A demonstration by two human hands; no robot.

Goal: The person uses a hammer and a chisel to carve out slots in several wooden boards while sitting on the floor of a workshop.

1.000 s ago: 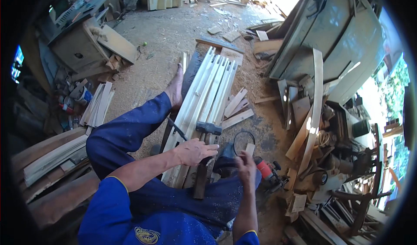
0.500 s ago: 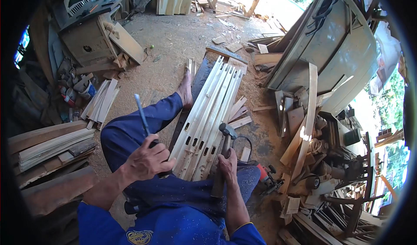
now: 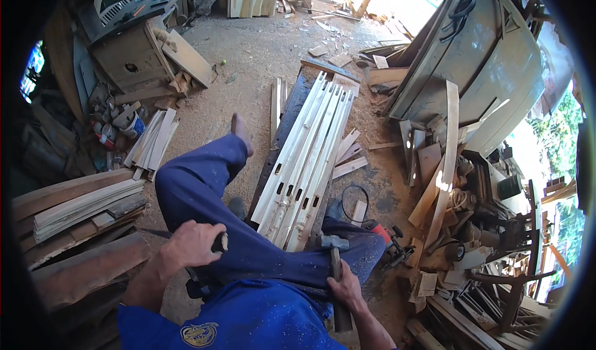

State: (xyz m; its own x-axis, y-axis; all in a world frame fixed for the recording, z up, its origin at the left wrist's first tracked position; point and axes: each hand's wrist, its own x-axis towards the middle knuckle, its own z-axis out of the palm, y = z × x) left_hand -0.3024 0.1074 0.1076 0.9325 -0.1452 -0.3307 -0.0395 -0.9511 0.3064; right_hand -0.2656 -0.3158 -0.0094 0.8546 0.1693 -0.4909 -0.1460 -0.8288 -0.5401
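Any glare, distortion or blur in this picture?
Head view: daylight washes out the right side and upper background, sun patches glare on the tall narrow board, edges bend toward the black rim, and the hammer head looks fairly sharp.

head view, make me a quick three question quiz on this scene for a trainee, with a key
1. Which hand holds the hammer?
2. True or false: the red power tool lies on top of the slotted wooden strips.
3. The left hand is:
a) flat on the strips
b) closed around a dark-handled tool
c) on the hammer

Key:
1. The right hand.
2. False; it lies to the right of the strips.
3. b
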